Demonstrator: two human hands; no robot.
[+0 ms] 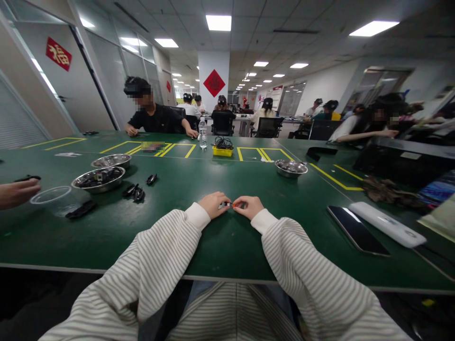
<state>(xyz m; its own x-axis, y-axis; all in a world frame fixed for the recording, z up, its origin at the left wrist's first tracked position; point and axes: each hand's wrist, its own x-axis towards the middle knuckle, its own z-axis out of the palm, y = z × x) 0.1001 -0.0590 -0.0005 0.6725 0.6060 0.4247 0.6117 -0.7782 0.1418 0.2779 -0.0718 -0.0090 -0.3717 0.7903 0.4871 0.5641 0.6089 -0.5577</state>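
Observation:
My left hand (213, 204) and my right hand (249, 206) meet just above the green table (231, 246), in front of my body. Their fingertips are pinched together around a small part (230, 205). It shows a pale bit on the left side and an orange bit on the right, but it is too small to name. Whether it is one piece or two, I cannot tell. Striped sleeves cover both my forearms, which rest at the table's near edge.
To the left are a metal bowl (98, 182) of black parts, another bowl (111, 161), a clear plastic tub (53, 199) and a co-worker's hand (19, 192). A metal bowl (290, 168) stands ahead right. A phone (355, 229) and white device (387, 223) lie right. Another person sits opposite.

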